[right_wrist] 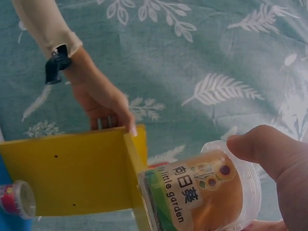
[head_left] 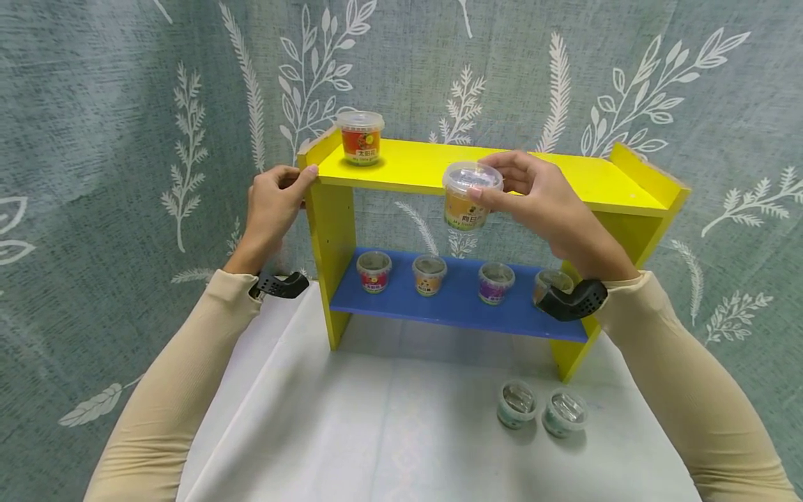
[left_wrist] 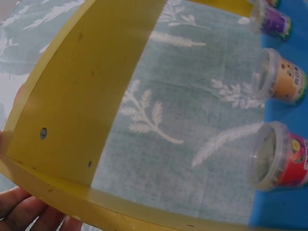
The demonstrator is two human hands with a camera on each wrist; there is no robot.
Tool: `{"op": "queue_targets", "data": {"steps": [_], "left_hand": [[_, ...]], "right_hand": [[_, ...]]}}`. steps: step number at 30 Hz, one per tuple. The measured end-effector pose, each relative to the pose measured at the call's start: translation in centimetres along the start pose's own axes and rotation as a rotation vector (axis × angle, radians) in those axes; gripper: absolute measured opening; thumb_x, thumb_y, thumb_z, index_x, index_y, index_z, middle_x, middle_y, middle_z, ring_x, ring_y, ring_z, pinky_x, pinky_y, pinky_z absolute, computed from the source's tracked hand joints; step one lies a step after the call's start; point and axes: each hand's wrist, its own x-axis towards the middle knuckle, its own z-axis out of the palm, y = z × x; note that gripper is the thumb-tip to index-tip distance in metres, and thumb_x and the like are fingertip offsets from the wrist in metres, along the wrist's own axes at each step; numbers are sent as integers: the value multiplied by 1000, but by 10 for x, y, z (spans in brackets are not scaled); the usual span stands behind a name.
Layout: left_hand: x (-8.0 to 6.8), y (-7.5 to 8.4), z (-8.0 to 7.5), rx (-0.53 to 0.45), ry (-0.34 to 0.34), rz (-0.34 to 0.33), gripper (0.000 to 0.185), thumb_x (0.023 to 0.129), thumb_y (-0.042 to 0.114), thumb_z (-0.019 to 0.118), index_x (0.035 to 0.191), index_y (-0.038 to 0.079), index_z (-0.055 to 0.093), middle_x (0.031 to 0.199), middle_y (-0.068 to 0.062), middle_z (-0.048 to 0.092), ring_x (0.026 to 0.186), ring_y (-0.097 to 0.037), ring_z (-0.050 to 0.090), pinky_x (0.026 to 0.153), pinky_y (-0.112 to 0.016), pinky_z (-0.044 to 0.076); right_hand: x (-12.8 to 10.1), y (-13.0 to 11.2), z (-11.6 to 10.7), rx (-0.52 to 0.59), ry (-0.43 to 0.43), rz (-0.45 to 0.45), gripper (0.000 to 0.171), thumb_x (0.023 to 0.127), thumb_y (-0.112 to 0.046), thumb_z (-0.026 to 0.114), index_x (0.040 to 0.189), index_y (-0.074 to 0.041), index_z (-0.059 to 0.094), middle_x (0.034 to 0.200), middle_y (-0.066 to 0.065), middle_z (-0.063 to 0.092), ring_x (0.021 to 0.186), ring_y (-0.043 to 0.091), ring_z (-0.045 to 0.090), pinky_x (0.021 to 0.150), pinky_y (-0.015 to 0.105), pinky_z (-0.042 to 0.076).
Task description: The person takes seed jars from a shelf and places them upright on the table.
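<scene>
Currently: Both Hands at the Yellow Shelf

At far left, the left hand (head_left: 276, 202) grips the upper left corner of the yellow shelf unit (head_left: 329, 230), fingers curled over the top of its side panel. In the right wrist view the same hand (right_wrist: 103, 103) shows its fingertips hooked over the panel's top edge.

On the yellow top board (head_left: 408, 164), near its left end, a red-labelled cup (head_left: 360, 137) stands upright with a clear lid.

Further right, the right hand (head_left: 533, 199) holds an orange-labelled cup (head_left: 467, 195) in front of the top board's front edge, at about mid-width. Thumb and fingers pinch the cup at its lid rim; the cup is upright and clear of the board. The right wrist view shows this cup (right_wrist: 202, 195) close up, with the thumb across its lid.

Below, the blue lower board (head_left: 458, 307) carries four cups in a row: a red one (head_left: 373, 271), an orange one (head_left: 429, 275), a purple one (head_left: 496, 282), and a fourth (head_left: 552, 282) partly hidden behind the right wrist.

On the white desk (head_left: 389, 418), in front of the shelf unit's right leg, two small lidded cups (head_left: 542, 408) stand side by side.
</scene>
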Motion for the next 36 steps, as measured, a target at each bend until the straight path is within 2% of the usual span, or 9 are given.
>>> {"op": "queue_targets", "data": {"steps": [6, 12, 17, 21, 25, 28, 36], "left_hand": [[0, 1, -1, -8, -18, -6, 57, 98, 53, 64, 126, 3, 69, 112, -8, 68, 92, -15, 63, 84, -32, 56], [0, 2, -1, -2, -18, -6, 56, 98, 53, 64, 126, 4, 69, 111, -8, 68, 92, -15, 63, 80, -25, 55], [0, 2, 0, -8, -12, 3, 56, 98, 53, 65, 125, 3, 69, 110, -7, 68, 91, -15, 63, 78, -23, 54], [0, 2, 1, -6, -9, 5, 57, 98, 53, 65, 125, 3, 69, 109, -7, 68, 91, -15, 63, 78, -23, 54], [0, 1, 0, -1, -7, 1, 57, 97, 54, 65, 124, 3, 70, 108, -6, 68, 90, -15, 62, 77, -23, 54], [0, 1, 0, 2, -7, 0, 58, 97, 54, 65, 124, 3, 70, 108, -6, 68, 91, -15, 62, 78, -23, 54], [-1, 2, 0, -8, -11, -15, 58, 97, 54, 65, 125, 3, 69, 109, -6, 67, 91, -15, 62, 78, -23, 54]], "right_hand": [[-6, 13, 3, -53, -43, 3, 65, 93, -41, 78, 144, -12, 52, 137, 5, 61, 128, 19, 57, 106, 40, 48], [-12, 22, 4, -94, -56, 9, 66, 91, -45, 78, 143, -14, 51, 134, 3, 61, 130, 18, 55, 107, 44, 48], [-18, 28, 5, -119, -64, -2, 64, 92, -44, 78, 141, -13, 52, 132, 3, 62, 127, 18, 57, 103, 41, 50], [-23, 35, 6, -99, -78, -21, 61, 93, -37, 78, 142, -12, 52, 132, 6, 61, 125, 20, 58, 98, 33, 52], [-27, 44, 7, -96, -90, -35, 61, 93, -35, 78, 144, -15, 52, 132, 3, 61, 122, 18, 58, 92, 27, 54], [-31, 49, 8, -90, -95, -38, 60, 94, -33, 78, 146, -17, 52, 131, 1, 62, 120, 17, 59, 90, 26, 54], [-42, 60, 11, -57, -132, -26, 59, 95, -28, 77, 146, -12, 52, 129, 8, 62, 117, 22, 59, 87, 26, 54]]}}
